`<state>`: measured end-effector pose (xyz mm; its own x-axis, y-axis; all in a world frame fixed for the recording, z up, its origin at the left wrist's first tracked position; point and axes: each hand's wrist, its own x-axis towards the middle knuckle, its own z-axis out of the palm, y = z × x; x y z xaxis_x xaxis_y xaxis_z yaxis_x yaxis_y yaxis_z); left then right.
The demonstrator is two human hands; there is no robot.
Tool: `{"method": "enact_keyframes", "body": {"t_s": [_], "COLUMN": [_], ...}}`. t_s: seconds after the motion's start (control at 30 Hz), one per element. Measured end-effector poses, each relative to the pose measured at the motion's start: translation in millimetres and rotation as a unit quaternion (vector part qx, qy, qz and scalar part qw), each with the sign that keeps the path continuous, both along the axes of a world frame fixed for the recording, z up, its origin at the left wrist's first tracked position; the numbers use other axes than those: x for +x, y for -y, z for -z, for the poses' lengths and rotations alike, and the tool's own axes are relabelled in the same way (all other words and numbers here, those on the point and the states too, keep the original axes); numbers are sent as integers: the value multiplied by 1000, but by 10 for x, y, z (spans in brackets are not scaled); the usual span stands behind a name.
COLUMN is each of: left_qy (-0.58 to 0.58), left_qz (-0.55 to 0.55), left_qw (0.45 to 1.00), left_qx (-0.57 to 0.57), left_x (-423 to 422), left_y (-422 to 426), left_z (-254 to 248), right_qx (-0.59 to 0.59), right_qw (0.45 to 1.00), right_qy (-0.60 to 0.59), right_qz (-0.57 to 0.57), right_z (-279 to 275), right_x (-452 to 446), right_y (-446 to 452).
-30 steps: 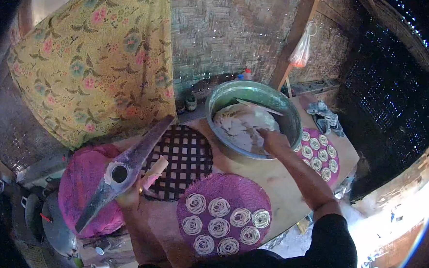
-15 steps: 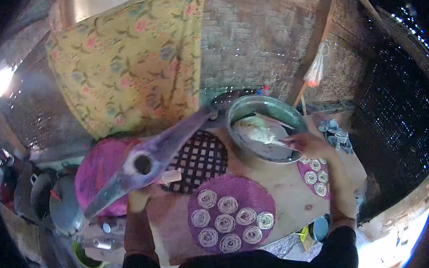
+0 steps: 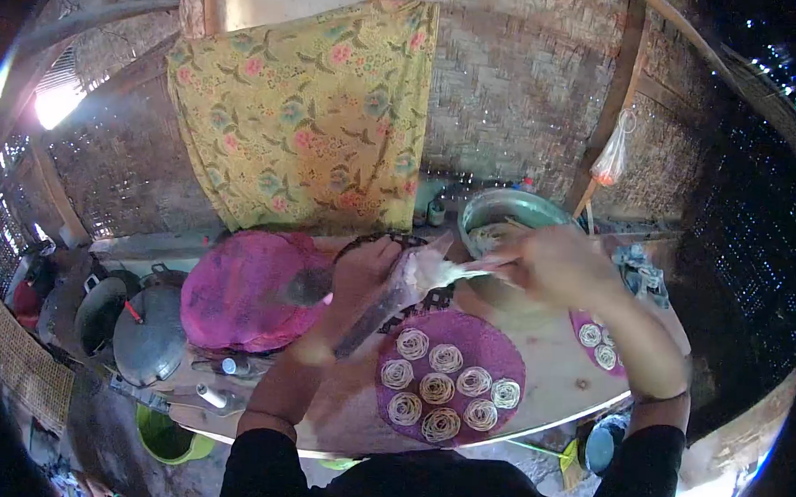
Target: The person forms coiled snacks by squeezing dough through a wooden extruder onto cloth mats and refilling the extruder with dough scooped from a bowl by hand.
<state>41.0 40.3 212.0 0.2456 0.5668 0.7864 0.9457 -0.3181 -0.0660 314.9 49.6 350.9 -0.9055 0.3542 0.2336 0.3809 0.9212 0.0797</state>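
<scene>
My left hand [image 3: 359, 272], blurred, is wrapped round a long dark press tool [image 3: 371, 324] with pale dough [image 3: 426, 268] at its middle. My right hand [image 3: 555, 264] is closed on a flat spatula [image 3: 490, 266], whose far end touches the dough at the tool. Behind my right hand stands a metal basin [image 3: 519, 205] with more dough, partly hidden. Below the tool, a round purple mat [image 3: 496, 348] bears several pale noodle nests [image 3: 437, 388].
Pink round mats [image 3: 243, 290] lie stacked at the left, near dark pans [image 3: 148, 336]. A dark lattice tray [image 3: 439, 297] is partly covered by my hands and the tool. At the right are another purple mat with nests [image 3: 604, 356] and a crumpled cloth [image 3: 641, 277].
My right hand has come out of the basin with the spatula and dough, moving left to the tool. My left hand has turned the tool and raised it. The view has shifted leftward.
</scene>
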Motion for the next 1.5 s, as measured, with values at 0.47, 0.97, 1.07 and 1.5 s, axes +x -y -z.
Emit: {"method": "enact_keyframes", "body": {"t_s": [0.47, 0.97, 1.07, 1.5], "left_qy": [201, 562, 182, 285], "left_qz": [137, 409, -3, 92], "left_qw": [958, 684, 975, 951], "left_qx": [-152, -224, -131, -76], "left_x": [-65, -234, -367, -188], "left_y": [490, -621, -345, -554], "left_z": [-44, 514, 252, 34], "right_qx": [284, -223, -288, -250], "right_qw": [956, 911, 890, 883], "right_qy": [54, -327, -352, -397], "right_qz": [40, 119, 32, 23], "right_z": [623, 1472, 1687, 1624], "right_x": [5, -589, -443, -557], "right_y": [571, 385, 228, -255]}}
